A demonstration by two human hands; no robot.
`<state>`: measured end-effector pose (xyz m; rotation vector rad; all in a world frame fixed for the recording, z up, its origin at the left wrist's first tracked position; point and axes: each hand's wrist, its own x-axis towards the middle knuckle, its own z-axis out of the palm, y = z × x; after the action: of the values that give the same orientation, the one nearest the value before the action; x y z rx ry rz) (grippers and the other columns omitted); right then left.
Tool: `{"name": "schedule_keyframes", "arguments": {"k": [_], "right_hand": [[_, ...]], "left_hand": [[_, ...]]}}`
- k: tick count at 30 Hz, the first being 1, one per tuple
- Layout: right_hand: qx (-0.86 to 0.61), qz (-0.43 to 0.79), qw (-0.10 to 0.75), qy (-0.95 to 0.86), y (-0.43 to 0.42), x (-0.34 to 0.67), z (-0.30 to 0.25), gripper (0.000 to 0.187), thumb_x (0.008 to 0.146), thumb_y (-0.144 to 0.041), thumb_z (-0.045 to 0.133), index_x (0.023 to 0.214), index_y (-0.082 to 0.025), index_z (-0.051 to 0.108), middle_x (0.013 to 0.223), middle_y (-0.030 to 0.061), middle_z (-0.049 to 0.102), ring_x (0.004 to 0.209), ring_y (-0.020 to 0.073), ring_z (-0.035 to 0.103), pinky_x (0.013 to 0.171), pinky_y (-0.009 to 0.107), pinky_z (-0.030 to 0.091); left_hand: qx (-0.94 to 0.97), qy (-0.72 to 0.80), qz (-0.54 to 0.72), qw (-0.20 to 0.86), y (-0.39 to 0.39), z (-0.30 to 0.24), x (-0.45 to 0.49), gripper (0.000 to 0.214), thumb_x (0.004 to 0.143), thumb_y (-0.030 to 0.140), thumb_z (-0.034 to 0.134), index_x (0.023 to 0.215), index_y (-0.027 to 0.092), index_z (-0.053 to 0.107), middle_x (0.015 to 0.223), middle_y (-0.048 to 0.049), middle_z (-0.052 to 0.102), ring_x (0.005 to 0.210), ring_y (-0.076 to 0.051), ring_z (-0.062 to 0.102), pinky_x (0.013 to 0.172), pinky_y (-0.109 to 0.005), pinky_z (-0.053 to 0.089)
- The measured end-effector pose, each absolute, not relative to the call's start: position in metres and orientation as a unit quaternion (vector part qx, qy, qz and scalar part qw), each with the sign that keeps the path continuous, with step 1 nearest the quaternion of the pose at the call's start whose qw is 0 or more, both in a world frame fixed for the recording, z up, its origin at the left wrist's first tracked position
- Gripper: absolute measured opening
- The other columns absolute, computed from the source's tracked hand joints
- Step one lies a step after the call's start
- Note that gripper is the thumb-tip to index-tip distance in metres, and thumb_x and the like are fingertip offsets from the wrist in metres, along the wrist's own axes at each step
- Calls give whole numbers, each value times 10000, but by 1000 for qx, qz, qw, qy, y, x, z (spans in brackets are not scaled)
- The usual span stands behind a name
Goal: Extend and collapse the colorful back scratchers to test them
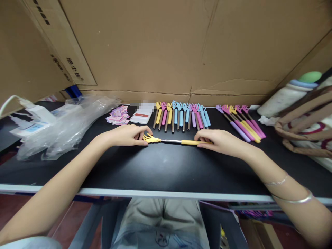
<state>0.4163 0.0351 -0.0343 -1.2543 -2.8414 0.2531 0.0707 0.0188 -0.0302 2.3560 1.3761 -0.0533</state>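
A yellow back scratcher [192,142] lies level across the middle of the black table, with a short length of its metal rod showing between handle and claw. My left hand [127,135] is closed on its yellow claw end. Round the far end of the yellow handle, my right hand [220,141] has its fingers wrapped. Just beyond stands a row of loose claw heads and handles [178,116] in yellow, pink, blue and purple. Farther right, several whole back scratchers [246,128] lie side by side, claws away from me.
Small pink printed cards [119,115] are piled left of a phone [141,116]. Clear plastic bags [70,124] lie over a white power strip [33,126]. At right are a white bottle [285,97] and a brown-handled bag [306,131]. A cardboard wall [160,52] closes off the back.
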Motion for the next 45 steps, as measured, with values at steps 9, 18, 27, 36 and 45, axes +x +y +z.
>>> {"name": "schedule_keyframes", "arguments": {"k": [9, 18, 27, 36, 45], "right_hand": [[-402, 80, 12, -912, 34, 416, -32, 174, 871, -384, 498, 921, -235, 574, 750, -15, 576, 610, 111, 490, 571, 224, 317], [-399, 79, 12, -913, 34, 417, -33, 173, 879, -384, 493, 925, -238, 574, 758, -14, 585, 618, 114, 498, 571, 223, 324], [-378, 60, 57, -922, 38, 417, -38, 145, 887, -360, 496, 909, -226, 545, 805, -7, 605, 666, 121, 534, 615, 227, 358], [-376, 92, 111, -915, 36, 412, -44, 203, 911, -385, 457, 1026, -226, 510, 755, -20, 608, 611, 111, 540, 601, 221, 375], [-408, 81, 259, -872, 34, 421, -25, 298, 881, -453, 492, 1045, -223, 586, 807, 13, 662, 640, 128, 582, 621, 248, 414]], "left_hand": [[844, 495, -15, 204, 20, -32, 69, 410, 839, 492, 513, 1169, 249, 518, 827, 22, 636, 699, -140, 588, 600, -211, 381], [851, 486, -11, 200, 20, -33, 69, 389, 837, 487, 520, 1136, 239, 526, 827, 21, 641, 687, -135, 584, 588, -208, 374], [862, 481, 22, 161, 26, -39, 66, 390, 785, 498, 612, 1070, 242, 534, 725, 48, 609, 633, -128, 570, 545, -206, 333], [867, 460, 164, 103, 22, -40, 73, 448, 800, 541, 604, 1106, 223, 527, 778, 21, 595, 667, -144, 556, 609, -224, 355], [858, 457, 229, 49, 25, -35, 70, 465, 913, 498, 416, 1261, 202, 502, 1175, -74, 610, 1111, -257, 481, 913, -365, 413]]}}
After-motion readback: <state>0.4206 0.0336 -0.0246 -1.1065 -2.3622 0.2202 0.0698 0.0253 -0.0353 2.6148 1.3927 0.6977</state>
